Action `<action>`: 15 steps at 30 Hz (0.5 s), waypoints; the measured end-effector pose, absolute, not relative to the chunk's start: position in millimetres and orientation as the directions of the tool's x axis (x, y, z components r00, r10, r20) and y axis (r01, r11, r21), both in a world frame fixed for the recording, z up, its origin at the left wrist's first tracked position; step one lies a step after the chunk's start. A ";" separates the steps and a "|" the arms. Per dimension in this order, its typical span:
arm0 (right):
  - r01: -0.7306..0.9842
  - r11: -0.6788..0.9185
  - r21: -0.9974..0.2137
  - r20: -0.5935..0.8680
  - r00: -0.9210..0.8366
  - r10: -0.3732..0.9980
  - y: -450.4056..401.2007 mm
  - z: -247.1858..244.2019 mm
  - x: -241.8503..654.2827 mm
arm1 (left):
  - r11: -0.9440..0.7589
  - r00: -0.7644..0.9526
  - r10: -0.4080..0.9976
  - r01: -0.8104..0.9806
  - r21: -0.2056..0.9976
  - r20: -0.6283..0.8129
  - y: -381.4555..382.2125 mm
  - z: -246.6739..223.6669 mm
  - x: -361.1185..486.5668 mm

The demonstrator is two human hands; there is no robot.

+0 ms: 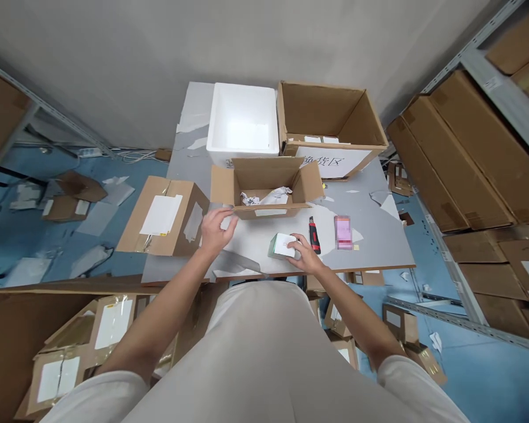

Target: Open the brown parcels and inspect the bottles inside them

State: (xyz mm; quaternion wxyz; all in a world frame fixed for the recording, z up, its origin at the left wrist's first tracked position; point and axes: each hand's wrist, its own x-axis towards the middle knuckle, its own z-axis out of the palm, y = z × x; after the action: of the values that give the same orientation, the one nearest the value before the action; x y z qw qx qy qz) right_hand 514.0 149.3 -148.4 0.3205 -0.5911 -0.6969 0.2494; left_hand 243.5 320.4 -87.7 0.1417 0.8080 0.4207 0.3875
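My right hand (305, 257) grips a small white and green box (280, 247) near the table's front edge. My left hand (216, 231) is open, its fingers apart, at the front left corner of an open cardboard box (271, 212); whether it touches the cardboard I cannot tell. Inside that box lies crumpled white paper (277, 196). A red and black utility knife (314, 236) lies just right of my right hand. Further right is a pink, blurred flat item (343, 232).
A closed, labelled carton (158, 214) stands at the table's left. Behind are a white foam box (243, 120) and a large open carton (330, 132) with a handwritten sign. Shelves with cartons (471, 158) rise on the right. More cartons (110, 323) lie below left.
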 end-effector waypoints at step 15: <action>0.689 0.279 -0.669 0.466 0.096 0.880 125.0 2.6 559.7 | -0.625 0.678 0.734 0.699 0.348 -0.043 346.7 -54.3 309.3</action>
State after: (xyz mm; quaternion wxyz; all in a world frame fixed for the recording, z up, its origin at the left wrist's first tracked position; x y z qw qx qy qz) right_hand 559.7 125.0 2.6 0.4460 -0.5907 -0.6639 0.1068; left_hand 309.3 346.7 -54.3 0.1706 0.8999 0.3980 0.0516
